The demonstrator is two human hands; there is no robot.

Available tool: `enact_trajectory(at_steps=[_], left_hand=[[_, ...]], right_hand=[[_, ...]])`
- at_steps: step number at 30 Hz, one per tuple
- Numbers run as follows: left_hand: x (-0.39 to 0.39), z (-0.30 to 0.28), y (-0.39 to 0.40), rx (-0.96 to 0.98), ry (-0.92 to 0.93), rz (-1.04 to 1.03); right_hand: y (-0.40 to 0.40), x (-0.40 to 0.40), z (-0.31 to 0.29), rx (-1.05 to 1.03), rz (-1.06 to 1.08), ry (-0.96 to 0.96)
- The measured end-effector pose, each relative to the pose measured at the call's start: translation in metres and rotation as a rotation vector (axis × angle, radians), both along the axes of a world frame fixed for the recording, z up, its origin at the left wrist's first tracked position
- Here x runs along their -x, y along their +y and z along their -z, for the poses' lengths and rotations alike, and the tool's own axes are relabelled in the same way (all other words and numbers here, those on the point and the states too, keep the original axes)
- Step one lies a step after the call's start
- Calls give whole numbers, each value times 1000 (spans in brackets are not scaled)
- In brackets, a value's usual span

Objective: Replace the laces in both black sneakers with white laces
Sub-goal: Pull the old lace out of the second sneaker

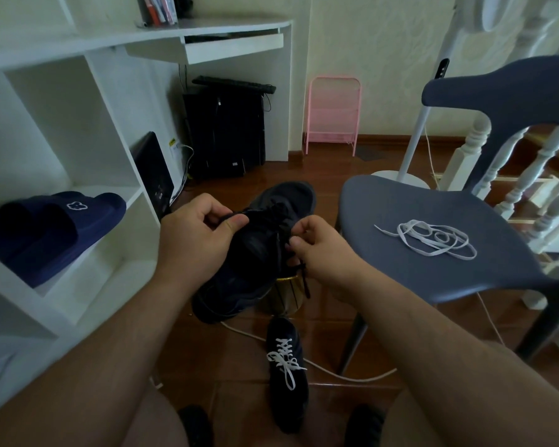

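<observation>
Relaced shoe (287,375) done, on floor below held shoe (255,250). Left hand (196,235) grips its tongue; right hand (317,250) pinches black lace (305,280). Pull eyelet by eyelet. White lace (433,240) waits on chair (433,233), right of shoe.

1. Floor (333,169): reddish-brown tiles, glossy; a white cable (336,375) trails across them.
2. Wall (378,59): cream, faintly patterned; dark skirting at its foot.
3. White desk (207,30) and shelf unit (110,130) on the left; books (160,9) on top; a black computer tower (225,130) underneath.
4. Pink rack (333,114) against the wall.
5. Blue-grey chair (417,221) on the right; white balusters (536,175) behind it.
</observation>
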State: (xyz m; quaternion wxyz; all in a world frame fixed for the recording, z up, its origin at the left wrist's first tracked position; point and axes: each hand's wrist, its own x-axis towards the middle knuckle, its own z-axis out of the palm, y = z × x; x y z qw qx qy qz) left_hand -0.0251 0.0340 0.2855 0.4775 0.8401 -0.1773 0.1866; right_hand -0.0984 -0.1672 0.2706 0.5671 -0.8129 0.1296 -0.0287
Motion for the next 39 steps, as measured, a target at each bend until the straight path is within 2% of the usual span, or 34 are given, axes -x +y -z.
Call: enact_trajectory(at_steps=[3, 6, 8, 10, 12, 15, 16, 19, 22, 24, 26, 29, 31, 32, 34, 35, 36, 38, 39], left_hand=[[1, -1, -1, 12, 7, -1], [3, -1, -3, -3, 15, 14], [3, -1, -3, -11, 16, 17], [1, -1, -1, -6, 19, 8], [0, -1, 0, -12, 17, 1], [0, 0, -1, -36, 9, 9], [1, 0, -1, -48, 3, 14], [2, 0, -3, -72, -5, 16], [-2, 0, -2, -22, 35, -18], [-4, -2, 0, -2, 51, -49], [-5, -2, -1, -5, 58, -65], [-2, -1, -5, -23, 43, -50], [-4, -1, -5, -24, 40, -69], [-6, -2, -2, -18, 39, -93], [-11, -3, 4, -12, 36, -148], [-14, -3, 7, -14, 40, -169], [-16, -3, 11, -20, 49, -183], [-20, -2, 17, -24, 69, -188], [-21, -3, 19, -18, 70, -186]], right_hand=[[2, -2, -1, -187, 31, 104], [2, -1, -6, -457, 79, 216], [-1, 0, -10, -537, 66, 269], [-6, 0, -12, -482, 21, 295], [-11, 2, -12, -334, -28, 300], [-17, 3, -8, 122, -49, 169], [-16, 3, -8, 207, -41, 114], [-6, 3, -8, 50, -50, -3], [-7, 0, -9, 218, -70, -122], [-20, -5, -10, 369, 89, -142], [-35, -9, -10, 418, 316, -139], [-38, -10, -10, 442, 417, -143], [-31, -6, -12, 418, 302, -163], [-27, -3, -14, 373, 177, -150], [-24, 3, -15, 279, -126, -24], [-25, 5, -15, 287, -193, 41], [-29, 4, -13, 342, -148, 44], [-44, -2, -11, 421, 152, -56], [-51, -3, -10, 394, 279, -100]])
